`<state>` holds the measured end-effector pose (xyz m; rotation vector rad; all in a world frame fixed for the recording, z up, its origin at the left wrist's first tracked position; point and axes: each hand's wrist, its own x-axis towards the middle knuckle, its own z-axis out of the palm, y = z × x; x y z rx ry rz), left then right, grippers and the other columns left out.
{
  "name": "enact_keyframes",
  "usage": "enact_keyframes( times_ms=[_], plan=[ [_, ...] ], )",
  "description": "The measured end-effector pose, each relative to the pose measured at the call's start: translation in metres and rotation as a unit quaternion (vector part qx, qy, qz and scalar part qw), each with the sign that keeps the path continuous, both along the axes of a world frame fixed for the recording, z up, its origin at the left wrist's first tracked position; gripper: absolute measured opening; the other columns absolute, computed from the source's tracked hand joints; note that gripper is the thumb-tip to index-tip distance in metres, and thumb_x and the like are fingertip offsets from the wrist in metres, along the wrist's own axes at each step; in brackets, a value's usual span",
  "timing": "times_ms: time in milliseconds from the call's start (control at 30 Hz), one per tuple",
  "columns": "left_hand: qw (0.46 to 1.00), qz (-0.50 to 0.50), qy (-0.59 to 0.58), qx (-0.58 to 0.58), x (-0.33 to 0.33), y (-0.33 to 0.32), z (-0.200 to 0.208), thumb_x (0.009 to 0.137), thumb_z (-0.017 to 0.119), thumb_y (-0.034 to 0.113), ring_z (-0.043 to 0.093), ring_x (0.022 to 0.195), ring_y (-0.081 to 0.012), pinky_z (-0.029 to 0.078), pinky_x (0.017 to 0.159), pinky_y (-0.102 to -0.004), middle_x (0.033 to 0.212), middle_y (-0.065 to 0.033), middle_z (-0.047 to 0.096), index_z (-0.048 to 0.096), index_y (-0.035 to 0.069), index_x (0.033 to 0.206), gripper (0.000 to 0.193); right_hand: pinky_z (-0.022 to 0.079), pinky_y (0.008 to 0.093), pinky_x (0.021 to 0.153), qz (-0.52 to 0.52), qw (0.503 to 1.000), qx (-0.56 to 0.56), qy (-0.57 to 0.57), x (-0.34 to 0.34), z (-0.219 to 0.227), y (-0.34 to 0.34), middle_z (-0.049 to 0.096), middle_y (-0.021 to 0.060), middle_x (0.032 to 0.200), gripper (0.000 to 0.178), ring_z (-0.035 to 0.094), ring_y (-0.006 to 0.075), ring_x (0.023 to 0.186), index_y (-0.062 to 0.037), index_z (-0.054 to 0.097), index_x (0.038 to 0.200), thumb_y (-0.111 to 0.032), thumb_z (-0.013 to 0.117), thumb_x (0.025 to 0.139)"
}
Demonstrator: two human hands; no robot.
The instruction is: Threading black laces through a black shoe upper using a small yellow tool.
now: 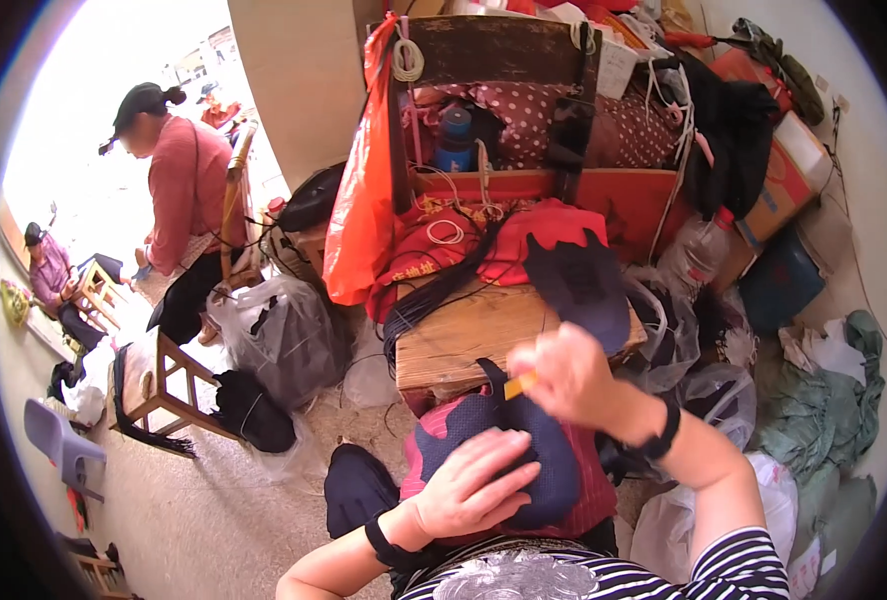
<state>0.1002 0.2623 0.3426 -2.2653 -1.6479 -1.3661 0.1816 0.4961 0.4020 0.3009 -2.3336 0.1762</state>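
Observation:
A dark navy, textured piece (556,490) with strap-like tabs at its far end lies across my lap on a red striped cloth (596,478). My left hand (476,482) rests flat on it, fingers stretched out. Over its far edge, my right hand (569,375) is closed around a small yellow tool (520,385), whose tip I cannot make out. Just beyond my knees is a wooden bench top (464,338). A similar dark cut piece (582,285) and a bundle of black cords (434,305) lie on it.
A clear plastic bag (279,330) and a wooden stool (169,385) stand on my left. On my right are plastic bags (704,400) and green sheeting (829,400). Orange bag (359,220) hangs beside a cluttered wooden chair (489,50). Two people sit farther left.

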Motion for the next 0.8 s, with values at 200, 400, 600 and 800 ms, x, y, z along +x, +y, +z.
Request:
enact_keyframes(
  times_ms=[200, 400, 600, 800],
  plan=[
    [0.978, 0.037, -0.199, -0.041, 0.007, -0.013, 0.013, 0.086, 0.081, 0.01, 0.068, 0.11, -0.033, 0.052, 0.101, -0.0453, 0.124, -0.0163, 0.067, 0.053, 0.0, 0.138, 0.06, 0.049, 0.0378, 0.061, 0.081, 0.98, -0.153, -0.093, 0.063, -0.024, -0.06, 0.069, 0.0059, 0.081, 0.028, 0.068, 0.0247, 0.068, -0.0051, 0.066, 0.105, -0.013, 0.08, 0.082],
    [0.951, 0.016, -0.258, -0.168, 0.014, -0.035, 0.004, 0.095, 0.067, 0.004, 0.072, 0.086, -0.028, 0.057, 0.075, -0.0362, 0.096, -0.0132, 0.071, 0.067, 0.004, 0.119, 0.024, 0.051, 0.0384, 0.058, 0.043, 0.945, -0.207, -0.25, 0.094, -0.02, -0.075, 0.068, 0.0058, 0.074, 0.018, 0.068, 0.0273, 0.064, -0.0096, 0.066, 0.097, -0.018, 0.078, 0.087],
    [0.944, 0.072, -0.262, -0.189, 0.013, -0.052, 0.003, 0.092, 0.066, 0.0, 0.073, 0.082, -0.0279, 0.056, 0.072, -0.0377, 0.092, -0.0125, 0.072, 0.07, 0.005, 0.111, 0.021, 0.055, 0.0405, 0.061, -0.037, 0.916, -0.207, -0.343, 0.122, -0.02, -0.062, 0.07, 0.0091, 0.074, 0.017, 0.07, 0.0298, 0.066, -0.0077, 0.068, 0.091, -0.022, 0.076, 0.089],
    [0.988, 0.129, -0.051, -0.066, 0.018, -0.039, 0.023, 0.093, 0.068, 0.002, 0.067, 0.11, -0.0272, 0.053, 0.091, -0.0394, 0.118, -0.0137, 0.07, 0.069, 0.004, 0.125, 0.031, 0.051, 0.0383, 0.062, -0.03, 0.947, -0.147, -0.283, 0.121, -0.024, -0.077, 0.068, 0.0059, 0.075, 0.017, 0.07, 0.0249, 0.069, -0.0087, 0.068, 0.092, -0.021, 0.077, 0.084]
  ],
)
